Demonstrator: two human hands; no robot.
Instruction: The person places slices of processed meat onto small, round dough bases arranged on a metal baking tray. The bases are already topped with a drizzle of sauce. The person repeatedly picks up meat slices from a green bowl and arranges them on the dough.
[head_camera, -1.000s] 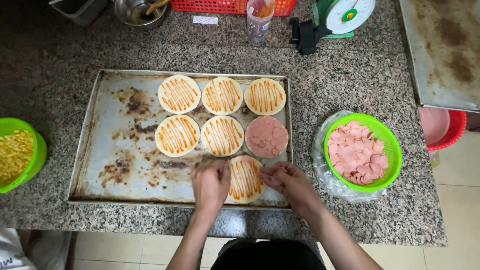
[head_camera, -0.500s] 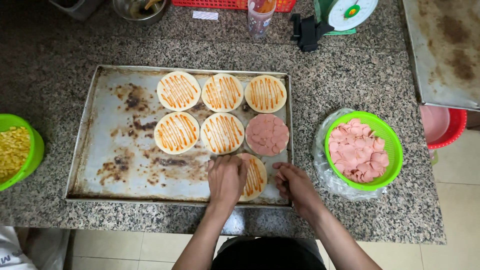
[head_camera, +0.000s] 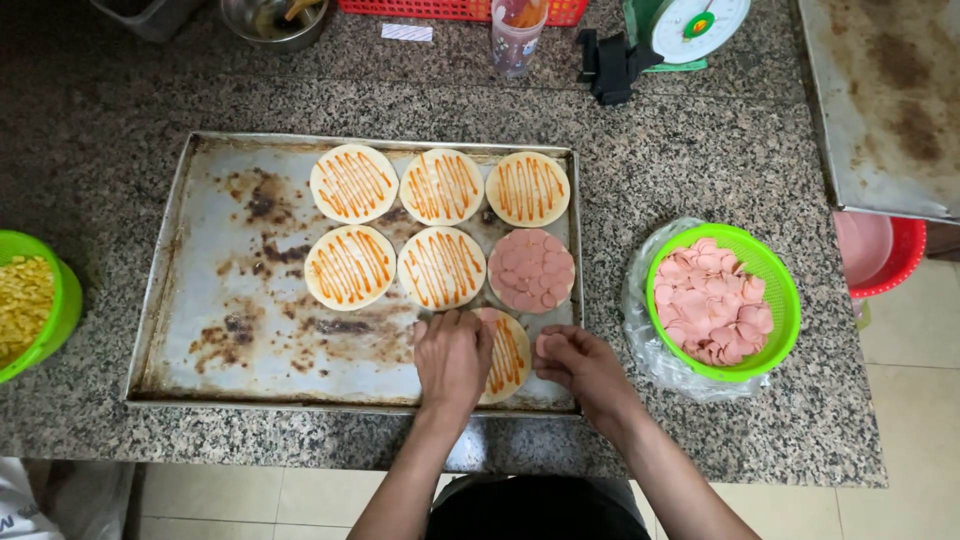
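**My hands and arms, seen from above**

Both my forearms come up from the bottom edge of the frame, bare from the edge to the wrist: no sleeves, no gloves, no watch, no bracelet. My left hand (head_camera: 452, 358) sits just left of the lower middle, its back turned up to the camera, knuckles and short nails showing. My right hand (head_camera: 580, 368) sits just right of it, fingers curled so the knuckles make a rounded ridge. I see no rings on either. At the bottom centre, between my arms, there is a dark patch of the black clothing I wear.
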